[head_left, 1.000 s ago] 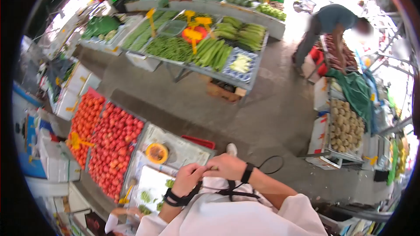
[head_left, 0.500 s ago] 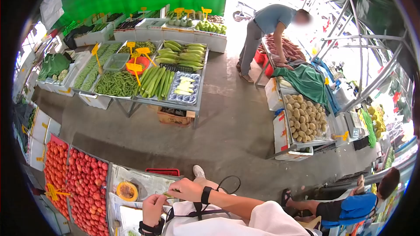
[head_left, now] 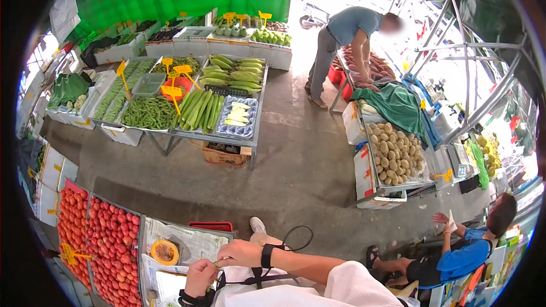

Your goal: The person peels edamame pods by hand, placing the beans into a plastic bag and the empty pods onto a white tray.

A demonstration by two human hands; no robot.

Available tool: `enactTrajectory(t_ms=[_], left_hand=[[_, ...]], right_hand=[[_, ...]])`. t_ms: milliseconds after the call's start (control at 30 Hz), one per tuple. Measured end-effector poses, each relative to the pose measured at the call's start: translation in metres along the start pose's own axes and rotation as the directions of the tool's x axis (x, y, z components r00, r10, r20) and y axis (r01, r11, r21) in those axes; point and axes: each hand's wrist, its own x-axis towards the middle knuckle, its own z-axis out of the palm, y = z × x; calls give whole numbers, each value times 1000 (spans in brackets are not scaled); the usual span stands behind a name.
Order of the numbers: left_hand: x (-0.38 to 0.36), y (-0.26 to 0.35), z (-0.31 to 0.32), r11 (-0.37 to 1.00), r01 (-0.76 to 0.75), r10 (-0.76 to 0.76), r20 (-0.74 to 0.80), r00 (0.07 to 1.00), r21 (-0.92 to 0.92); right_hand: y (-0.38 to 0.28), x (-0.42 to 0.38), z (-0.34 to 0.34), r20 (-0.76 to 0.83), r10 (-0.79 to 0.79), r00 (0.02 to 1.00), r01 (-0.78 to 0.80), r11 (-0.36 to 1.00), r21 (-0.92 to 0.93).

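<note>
My left hand (head_left: 200,277), with a black band at the wrist, is closed in a pinch near the bottom of the view. Close beside it, my right hand (head_left: 242,254) is closed too, its fingertips almost touching those of the left. Between them shows a small green pod-like piece (head_left: 224,260), held at both ends; its exact kind is too small to tell. Under and beyond the hands lies newspaper (head_left: 190,236) on a stand, with a cut pumpkin (head_left: 165,252) on it. A white tray (head_left: 170,285) is left of my left hand, partly hidden.
Tomatoes (head_left: 112,241) fill the stand at left. A red crate (head_left: 211,226) sits behind the newspaper. Across the aisle is a vegetable table (head_left: 256,131); potatoes (head_left: 392,153) lie to the right. One person (head_left: 352,25) bends over produce; another person (head_left: 463,258) sits at lower right.
Both hands stay close together, the right slightly lower, and less of the green piece shows. The seated person has raised their hands and turned; the bending person now reaches with both arms.
</note>
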Motion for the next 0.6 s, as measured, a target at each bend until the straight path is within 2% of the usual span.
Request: enactTrajectory(t_ms=[67,167,267,300,400,467,533,600], left_hand=[[-2,-1,8,995,-62,64,-19,998,81],[-6,3,12,963,-138,136,25,990,230],[-5,1,4,908,-176,151,95,984,380],[-7,4,2,903,-169,126,133,983,396],[-17,16,10,938,-166,112,186,976,305],[-26,28,15,955,-149,91,223,971,258],[-29,28,16,991,-79,52,229,972,111],[-34,33,22,993,-81,63,187,980,85]], right_hand=[[2,-1,-2,65,42,997,-45,998,38],[-4,0,-4,226,142,964,-136,990,-40],[-6,-3,-2,183,-8,983,-6,997,76],[-3,-2,4,199,-12,980,-6,996,91],[-9,1,-1,335,26,942,-48,997,58],[-78,9,-40,402,202,893,-198,979,-52],[-70,7,-34,361,133,923,-153,988,29],[-52,7,-26,373,187,909,-186,982,-39]])
